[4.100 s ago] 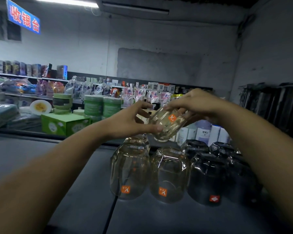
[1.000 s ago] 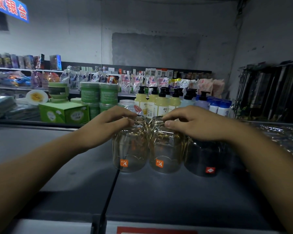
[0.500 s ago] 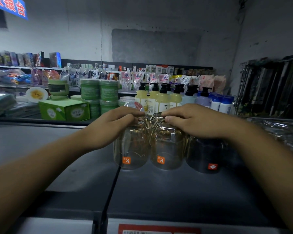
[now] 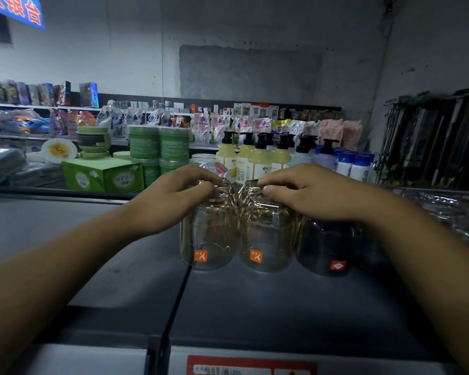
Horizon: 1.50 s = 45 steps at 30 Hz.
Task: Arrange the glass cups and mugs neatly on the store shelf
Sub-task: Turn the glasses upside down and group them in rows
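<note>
Lighting: dim throughout, with a cool blue-grey cast.
Brightest zone: pale wall (image 4: 92,55) up and left of the right amber cup (image 4: 266,239); the light source is out of frame.
Glare: small glints on that cup's faceted top.
Shadow: shelf top (image 4: 255,307) in front of it is dark; rack (image 4: 431,139) to its right is near black.
Distortion: wide-angle bowing toward the edges.
Focus: bottles (image 4: 257,161) behind it are soft, with illegible labels.

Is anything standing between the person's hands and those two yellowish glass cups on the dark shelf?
Nothing visible does. The left hand grips the top of the left amber glass cup, and the right hand grips the top of the right amber glass cup beside it. A dark smoky glass cup stands close on the right.
</note>
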{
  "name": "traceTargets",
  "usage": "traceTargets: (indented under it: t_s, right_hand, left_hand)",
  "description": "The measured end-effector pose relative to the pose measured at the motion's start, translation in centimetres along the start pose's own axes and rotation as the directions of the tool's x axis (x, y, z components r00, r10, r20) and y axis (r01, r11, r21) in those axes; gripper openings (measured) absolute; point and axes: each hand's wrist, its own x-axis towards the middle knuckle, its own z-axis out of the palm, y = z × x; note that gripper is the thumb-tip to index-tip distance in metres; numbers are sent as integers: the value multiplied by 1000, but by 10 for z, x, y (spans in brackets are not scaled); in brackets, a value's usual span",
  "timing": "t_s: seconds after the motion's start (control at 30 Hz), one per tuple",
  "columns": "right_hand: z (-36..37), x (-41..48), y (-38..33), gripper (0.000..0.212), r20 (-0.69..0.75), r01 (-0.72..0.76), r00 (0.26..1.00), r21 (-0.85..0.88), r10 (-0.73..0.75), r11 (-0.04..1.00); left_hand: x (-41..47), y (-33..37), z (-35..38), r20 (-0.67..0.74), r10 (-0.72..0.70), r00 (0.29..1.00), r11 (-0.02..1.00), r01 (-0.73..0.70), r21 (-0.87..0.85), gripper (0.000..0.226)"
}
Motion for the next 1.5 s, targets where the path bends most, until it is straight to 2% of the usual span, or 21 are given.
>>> traceTargets:
  t_s: [0.23, 0.37, 0.43, 0.57, 0.7, 0.9, 1.07, 1.17, 1.27, 1.5]
  right_hand:
    - [-1, 0, 1, 37, -13, 9, 1000, 5, -9, 1000]
    - [0, -1, 2, 37, -7, 11, 1000, 15, -11, 1000]
    - [0, -2, 2, 37, 0, 14, 1000, 27, -14, 1000]
    - [0, -2, 3, 37, 4, 22, 1000, 45, -23, 999]
    - [-1, -4, 4, 36, 12, 33, 999, 79, -34, 996]
    - [-1, -3, 4, 35, 9, 39, 999, 77, -40, 996]
    - [0, -3, 4, 35, 3, 39, 999, 67, -39, 997]
    - [0, -3, 4, 35, -5, 36, 999, 61, -36, 998]
    - [0, -3, 3, 36, -6, 35, 999, 52, -34, 998]
    - [1, -2, 4, 35, -22, 49, 999, 54, -48, 997]
  left_hand:
    - [0, 1, 0, 3, -13, 1000, 1000, 13, 18, 61]
    - [0, 1, 2, -3, -31, 1000, 999, 31, 23, 44]
    - [0, 1, 3, 14, -29, 999, 999, 28, 28, 46]
    - [-5, 7, -13, 154, 26, 988, 999, -20, -36, 43]
    - [-12, 6, -32, 279, 83, 957, 991, -108, 77, 53]
    - [-11, 5, -29, 194, 122, 973, 980, -149, 132, 57]
    - [-9, 0, -27, 201, 96, 975, 982, -126, 142, 58]
    - [-6, -2, -18, 144, 111, 983, 990, -123, 72, 49]
    - [0, -5, -6, 73, 85, 994, 992, -91, 85, 40]
    - [0, 1, -8, 53, 86, 995, 986, -93, 136, 48]
